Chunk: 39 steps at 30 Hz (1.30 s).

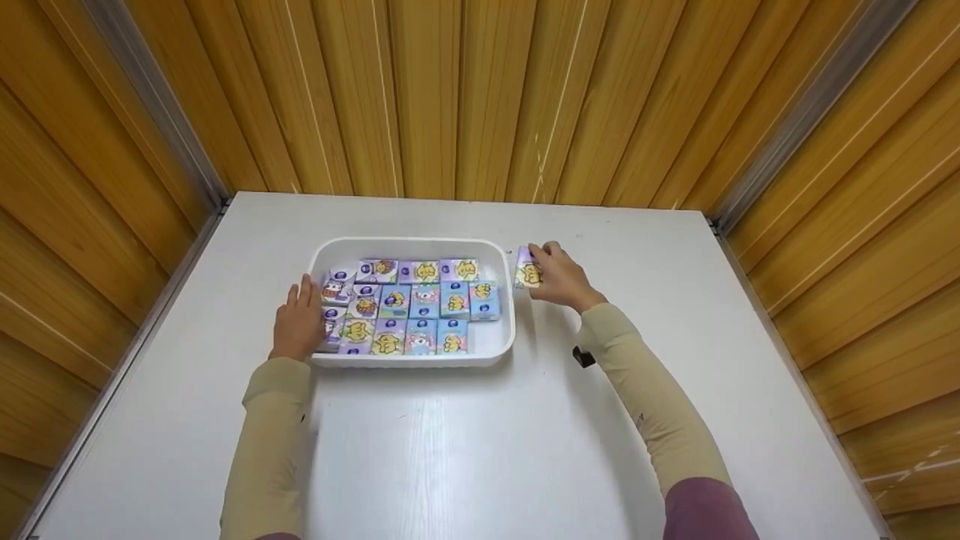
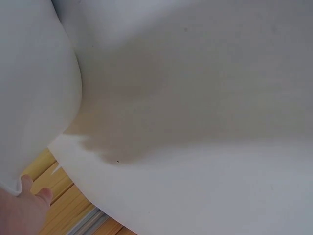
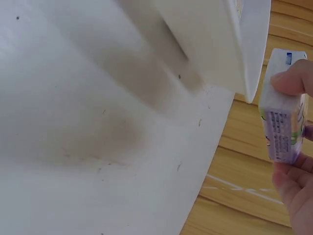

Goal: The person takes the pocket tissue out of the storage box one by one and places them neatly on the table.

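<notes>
A white plastic tray [image 1: 491, 352] stands on the table, holding several small cartoon-printed tissue packs [image 1: 425, 300] in purple and blue, laid mostly flat in rows. My left hand [image 1: 298, 322] rests over the tray's left rim, its fingers extended; the thumb is hidden. Just beyond the tray's right rim, my right hand [image 1: 559, 277] pinches one purple-and-white tissue pack [image 1: 528, 270] between thumb and fingers. The right wrist view shows this tissue pack [image 3: 282, 107] upright above table level, with the thumb on one side and fingertips at its lower end.
The white table [image 1: 427, 450] extends around the tray. Wood-patterned panels [image 1: 420, 97] enclose the back and both sides. A small black object [image 1: 583, 356] lies beside the right forearm, partly covered by the sleeve. Bare tray floor [image 1: 487, 337] shows at the tray's front right corner.
</notes>
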{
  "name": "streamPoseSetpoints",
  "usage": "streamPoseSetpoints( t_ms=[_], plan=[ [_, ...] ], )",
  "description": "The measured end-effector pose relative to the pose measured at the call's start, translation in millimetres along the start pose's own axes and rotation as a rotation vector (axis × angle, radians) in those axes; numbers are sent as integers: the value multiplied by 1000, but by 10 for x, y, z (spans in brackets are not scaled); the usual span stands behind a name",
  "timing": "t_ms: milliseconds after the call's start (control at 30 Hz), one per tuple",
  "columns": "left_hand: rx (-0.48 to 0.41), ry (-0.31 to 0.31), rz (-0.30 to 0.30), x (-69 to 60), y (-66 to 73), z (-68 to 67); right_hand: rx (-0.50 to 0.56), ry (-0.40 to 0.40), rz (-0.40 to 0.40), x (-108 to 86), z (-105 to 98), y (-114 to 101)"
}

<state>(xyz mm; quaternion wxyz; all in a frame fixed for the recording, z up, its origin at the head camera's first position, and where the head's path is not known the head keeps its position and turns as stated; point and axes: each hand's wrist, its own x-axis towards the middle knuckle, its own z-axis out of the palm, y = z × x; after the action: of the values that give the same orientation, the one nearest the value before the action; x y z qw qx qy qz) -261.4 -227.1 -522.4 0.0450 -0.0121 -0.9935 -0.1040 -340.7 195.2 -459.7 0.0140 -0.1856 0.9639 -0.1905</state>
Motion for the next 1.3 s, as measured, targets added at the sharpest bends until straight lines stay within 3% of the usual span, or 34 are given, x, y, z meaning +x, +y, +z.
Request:
streamPoseSetpoints(
  t_ms=[167, 400, 733, 1300],
  plan=[
    [-13, -10, -13, 4, -5, 4, -1, 11, 37, -34, 111, 166],
    [-12, -15, -20, 35, -18, 16, 14, -50, 98, -71, 304, 291],
    [-8, -26, -32, 41, -4, 34, 112, -129, 150, -92, 513, 341],
    [-2, -32, -43, 39, -20, 27, 181, -148, 253, 53, 649, 377]
  ],
)
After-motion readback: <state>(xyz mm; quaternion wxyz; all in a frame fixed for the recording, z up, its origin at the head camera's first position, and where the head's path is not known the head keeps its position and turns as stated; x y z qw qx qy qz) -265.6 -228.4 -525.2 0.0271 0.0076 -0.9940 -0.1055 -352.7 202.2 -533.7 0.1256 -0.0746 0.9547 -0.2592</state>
